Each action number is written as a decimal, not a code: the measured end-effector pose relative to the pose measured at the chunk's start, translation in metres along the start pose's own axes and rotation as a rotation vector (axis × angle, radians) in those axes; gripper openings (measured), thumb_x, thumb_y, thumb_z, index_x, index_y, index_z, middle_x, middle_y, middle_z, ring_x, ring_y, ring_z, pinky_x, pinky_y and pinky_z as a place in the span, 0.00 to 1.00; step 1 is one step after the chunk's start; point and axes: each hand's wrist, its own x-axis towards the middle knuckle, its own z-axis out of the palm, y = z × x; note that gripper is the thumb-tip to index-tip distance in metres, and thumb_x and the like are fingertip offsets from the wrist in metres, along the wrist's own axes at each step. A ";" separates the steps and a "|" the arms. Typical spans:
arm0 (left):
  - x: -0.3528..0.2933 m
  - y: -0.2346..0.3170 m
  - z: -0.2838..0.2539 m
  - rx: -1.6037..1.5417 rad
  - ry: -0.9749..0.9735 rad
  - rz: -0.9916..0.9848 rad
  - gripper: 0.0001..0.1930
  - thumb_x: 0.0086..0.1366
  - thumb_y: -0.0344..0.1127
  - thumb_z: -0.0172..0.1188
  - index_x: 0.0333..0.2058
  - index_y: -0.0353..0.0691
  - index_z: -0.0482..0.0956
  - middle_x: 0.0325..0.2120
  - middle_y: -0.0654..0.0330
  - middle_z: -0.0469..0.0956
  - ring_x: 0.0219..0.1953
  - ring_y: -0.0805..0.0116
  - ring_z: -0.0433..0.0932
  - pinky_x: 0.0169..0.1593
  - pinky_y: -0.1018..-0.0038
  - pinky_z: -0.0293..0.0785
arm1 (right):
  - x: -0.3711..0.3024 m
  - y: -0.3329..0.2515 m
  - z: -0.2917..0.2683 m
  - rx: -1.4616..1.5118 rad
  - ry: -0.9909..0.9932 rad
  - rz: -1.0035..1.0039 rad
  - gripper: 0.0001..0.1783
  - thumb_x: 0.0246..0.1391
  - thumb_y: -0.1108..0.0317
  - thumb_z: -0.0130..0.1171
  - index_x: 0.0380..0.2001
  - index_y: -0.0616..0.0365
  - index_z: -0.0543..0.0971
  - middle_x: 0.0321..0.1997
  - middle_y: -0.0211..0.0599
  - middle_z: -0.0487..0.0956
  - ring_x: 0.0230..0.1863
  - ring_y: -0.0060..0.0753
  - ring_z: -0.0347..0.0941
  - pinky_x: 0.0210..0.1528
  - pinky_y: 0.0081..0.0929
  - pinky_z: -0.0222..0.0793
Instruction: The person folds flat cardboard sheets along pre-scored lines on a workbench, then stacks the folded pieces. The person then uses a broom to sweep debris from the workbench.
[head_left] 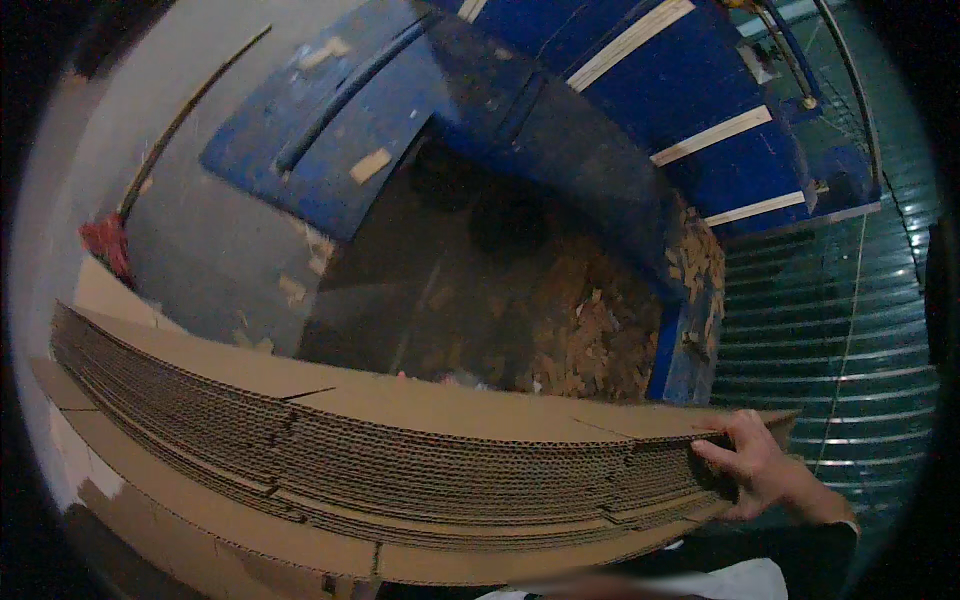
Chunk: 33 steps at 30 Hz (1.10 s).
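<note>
A thick stack of flat corrugated cardboard blanks (450, 475) stretches across the lower part of the head view, its layered edges facing me. Slits cut into the blanks show along the edge at a few places. My right hand (755, 468) grips the right end of the stack, fingers bent around its corner. A dark sleeve covers the arm behind that hand. My left hand is out of the picture.
Beyond the stack stands a blue machine (560, 150) with an opening full of cardboard scraps (590, 340). Pale wooden strips (710, 137) lie on its blue top. Green ribbed metal rollers or slats (820, 330) run along the right. A red broom (108, 245) lies at the left.
</note>
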 end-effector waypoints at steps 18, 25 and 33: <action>-0.062 -0.156 0.460 -0.012 -0.872 -0.422 0.50 0.51 0.75 0.38 0.62 0.44 0.44 0.63 0.59 0.45 0.64 0.55 0.45 0.62 0.50 0.40 | -0.003 0.483 -0.125 -0.271 0.847 0.677 0.38 0.39 0.61 0.62 0.55 0.60 0.64 0.56 0.48 0.67 0.56 0.47 0.63 0.58 0.37 0.57; -0.039 -0.174 0.350 0.418 -0.413 -0.475 0.44 0.58 0.66 0.42 0.62 0.41 0.42 0.61 0.52 0.53 0.63 0.56 0.49 0.63 0.61 0.44 | 0.239 0.371 0.095 -0.444 0.419 0.445 0.43 0.45 0.55 0.61 0.61 0.56 0.53 0.67 0.49 0.45 0.66 0.58 0.40 0.62 0.54 0.43; 0.018 -0.020 0.051 0.949 0.100 -0.250 0.19 0.65 0.46 0.43 0.42 0.37 0.73 0.32 0.60 0.78 0.29 0.70 0.73 0.33 0.75 0.67 | 0.412 0.357 0.177 -0.149 0.644 0.548 0.45 0.38 0.60 0.64 0.60 0.56 0.55 0.65 0.53 0.49 0.63 0.62 0.46 0.61 0.53 0.45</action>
